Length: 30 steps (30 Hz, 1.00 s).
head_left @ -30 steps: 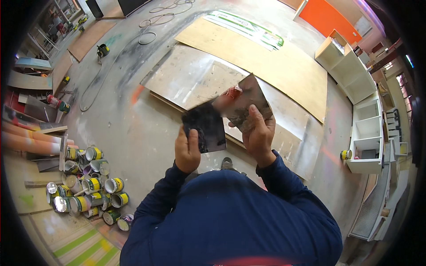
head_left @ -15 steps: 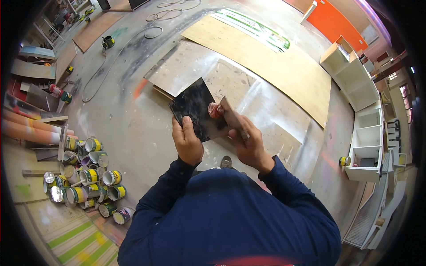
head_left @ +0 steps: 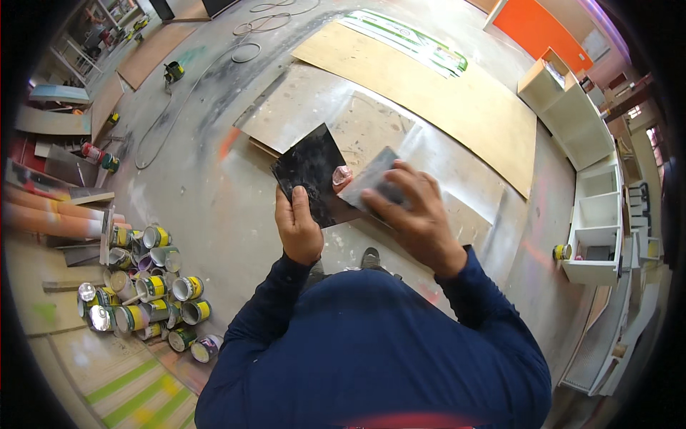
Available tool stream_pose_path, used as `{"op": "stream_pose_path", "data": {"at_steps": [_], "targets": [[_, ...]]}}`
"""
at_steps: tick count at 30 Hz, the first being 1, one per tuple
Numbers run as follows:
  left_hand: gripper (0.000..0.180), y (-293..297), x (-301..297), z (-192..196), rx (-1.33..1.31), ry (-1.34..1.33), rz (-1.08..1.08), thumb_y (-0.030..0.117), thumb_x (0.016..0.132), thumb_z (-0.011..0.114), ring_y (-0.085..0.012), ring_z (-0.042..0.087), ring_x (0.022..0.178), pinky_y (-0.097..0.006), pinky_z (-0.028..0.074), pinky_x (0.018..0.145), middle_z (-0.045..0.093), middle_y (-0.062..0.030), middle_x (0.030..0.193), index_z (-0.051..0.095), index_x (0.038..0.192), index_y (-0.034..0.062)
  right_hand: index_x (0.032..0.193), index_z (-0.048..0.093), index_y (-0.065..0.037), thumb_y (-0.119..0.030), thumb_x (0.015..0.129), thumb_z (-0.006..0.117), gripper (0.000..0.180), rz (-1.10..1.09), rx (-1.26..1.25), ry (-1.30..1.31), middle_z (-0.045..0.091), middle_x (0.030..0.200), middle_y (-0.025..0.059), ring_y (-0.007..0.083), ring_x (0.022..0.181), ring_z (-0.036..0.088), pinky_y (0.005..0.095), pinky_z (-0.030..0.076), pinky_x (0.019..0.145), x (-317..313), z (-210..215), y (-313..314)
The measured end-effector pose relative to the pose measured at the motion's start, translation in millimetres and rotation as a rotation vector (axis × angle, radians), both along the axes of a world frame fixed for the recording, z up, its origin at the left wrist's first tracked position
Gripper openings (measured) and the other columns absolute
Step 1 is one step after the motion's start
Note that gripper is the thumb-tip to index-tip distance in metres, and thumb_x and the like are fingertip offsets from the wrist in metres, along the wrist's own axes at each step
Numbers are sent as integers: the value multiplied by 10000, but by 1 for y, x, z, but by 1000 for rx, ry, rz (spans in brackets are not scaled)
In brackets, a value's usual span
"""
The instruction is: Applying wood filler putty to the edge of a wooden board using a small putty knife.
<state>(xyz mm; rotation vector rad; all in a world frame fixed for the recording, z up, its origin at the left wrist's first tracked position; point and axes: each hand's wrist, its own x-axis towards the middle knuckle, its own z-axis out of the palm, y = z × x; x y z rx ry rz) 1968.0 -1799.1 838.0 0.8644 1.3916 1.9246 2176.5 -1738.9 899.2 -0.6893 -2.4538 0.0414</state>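
Note:
My left hand [head_left: 299, 227] grips the near edge of a thin black square plate [head_left: 307, 163], thumb on top and fingers underneath. Dark smears mark the plate, and a pinkish-red lump of paste [head_left: 341, 176] sits at its right edge. In my right hand [head_left: 427, 223] is a flat grey putty spreader [head_left: 373, 177], pinched between thumb and fingers. Its blade lies tilted just right of the lump, its left corner close to the paste; I cannot tell whether they touch. Both hands are in front of my body, above the floor.
Stained boards [head_left: 286, 107] lie on the floor beyond my hands, with a long plywood sheet [head_left: 429, 100] behind them. Several used paint cans [head_left: 150, 286] are heaped at left. White shelving [head_left: 597, 193] stands at right. A thin hose [head_left: 246, 53] coils across the far floor.
My right hand has turned and shifted slightly right, so the spreader now shows its broad face instead of standing nearly edge-on. My left hand and the black plate have barely moved.

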Motion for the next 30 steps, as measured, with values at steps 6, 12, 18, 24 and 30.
{"op": "stream_pose_path", "data": {"at_steps": [6,12,18,24,30], "targets": [[315,-10,8,8,-37,247,-3,153,1073,444,-192,601,962,-305,493,872,643,-134,1100,525,1299,-51,1162,747,-195,-60,780,737,405,-7,-36,50,638,1183,77,339,1266,569,499,393,1028,-10,9,-6],[314,-8,5,13,-57,-14,-109,151,1072,430,-178,604,982,-302,490,892,643,-112,1122,543,1300,-33,1259,717,-180,71,703,748,611,85,-210,162,610,1287,142,367,1294,557,477,430,1039,-10,-10,0],[325,-2,0,14,69,-478,-129,140,1070,433,-154,605,1050,-302,491,937,631,-102,1201,518,1348,-5,1318,674,-135,173,755,653,642,65,-339,238,579,1370,197,410,1268,579,447,504,1060,-6,-55,12],[421,2,-8,14,38,-12,205,207,1086,453,-236,615,1077,-317,490,948,615,-168,1250,454,1407,-66,1319,566,55,46,960,555,360,9,-1186,1117,710,1119,176,279,993,722,335,603,819,9,-49,2],[428,1,18,8,-2,270,236,204,1081,451,-282,612,1078,-351,495,935,600,-235,1239,443,1375,-107,1166,577,98,-75,975,526,262,1,-1551,1337,702,962,179,258,696,723,343,602,484,-33,-36,-25]]}}
